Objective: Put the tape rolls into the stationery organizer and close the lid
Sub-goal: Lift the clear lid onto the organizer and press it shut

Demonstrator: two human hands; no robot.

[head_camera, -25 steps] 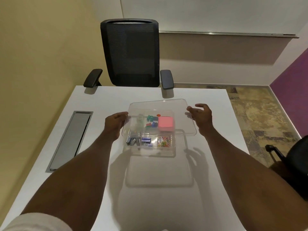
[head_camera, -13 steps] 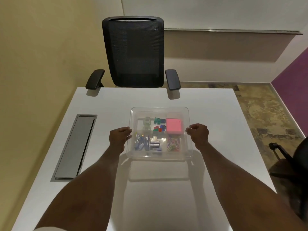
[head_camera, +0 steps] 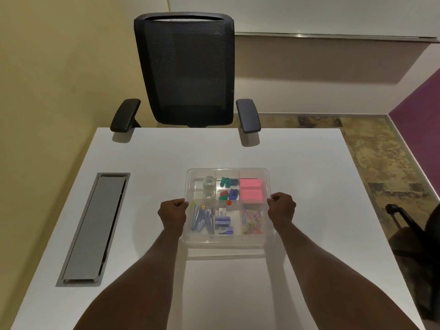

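The clear stationery organizer (head_camera: 228,243) sits mid-table with its transparent lid (head_camera: 252,171) lying flat on top. Through the lid I see two clear tape rolls (head_camera: 209,184) in the far-left compartment, with coloured clips, pink sticky notes, staples and paper clips in the other compartments. My left hand (head_camera: 172,213) is curled on the lid's left edge. At the right edge my right hand (head_camera: 282,208) grips the same way. Both sets of fingers are closed tight against the rim.
The white table (head_camera: 309,186) has a grey cable hatch (head_camera: 95,227) set into its left side. A black mesh chair (head_camera: 185,72) stands at the far edge. Another dark chair (head_camera: 416,229) is off the table's right side.
The lid was held tilted above the organizer a second ago. It has come down flat onto the box, and both hands have closed on its side edges.
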